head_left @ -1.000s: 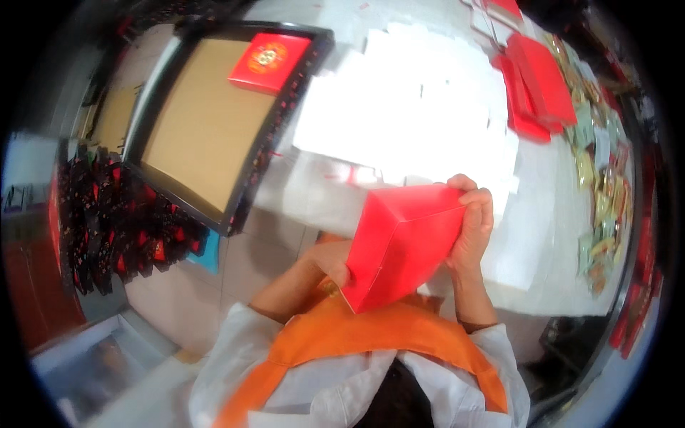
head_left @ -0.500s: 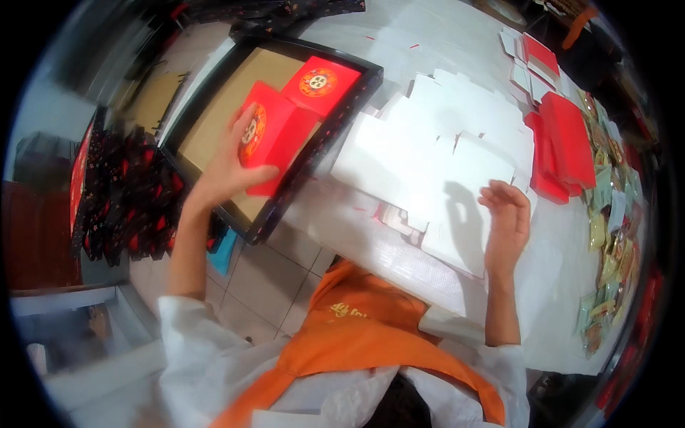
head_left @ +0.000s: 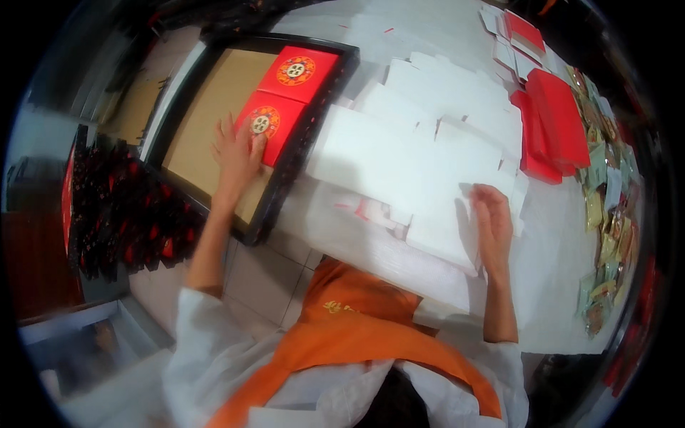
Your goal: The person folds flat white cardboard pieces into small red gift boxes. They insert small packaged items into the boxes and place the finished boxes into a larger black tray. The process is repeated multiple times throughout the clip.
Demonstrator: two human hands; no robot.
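Observation:
Two red boxes with round orange emblems lie end to end along the right side of a black-rimmed tray with a brown bottom (head_left: 203, 118). My left hand (head_left: 239, 160) reaches over the tray, its fingers spread beside the nearer red box (head_left: 287, 118). Its thumb rests at that box's near left part. The farther red box (head_left: 316, 68) fills the tray's far right corner. On the table, my right hand (head_left: 492, 225) hovers or rests by the near right edge of overlapping white card pieces (head_left: 399, 153). Its fingers are loosely bent and nothing shows in them.
Right of the white card are stacked long red boxes (head_left: 560, 121). Beyond them, several small wrapped packets (head_left: 606, 221) line the table's right side. Red and white boxes (head_left: 524, 36) lie farther back. Dark patterned trays (head_left: 128, 214) are stacked at left, above a grey bin (head_left: 93, 349).
The nearer red box, tilted over the tray under my left hand before, now lies flat against the other one. My left hand has loosened from it. My right hand stays near the white card.

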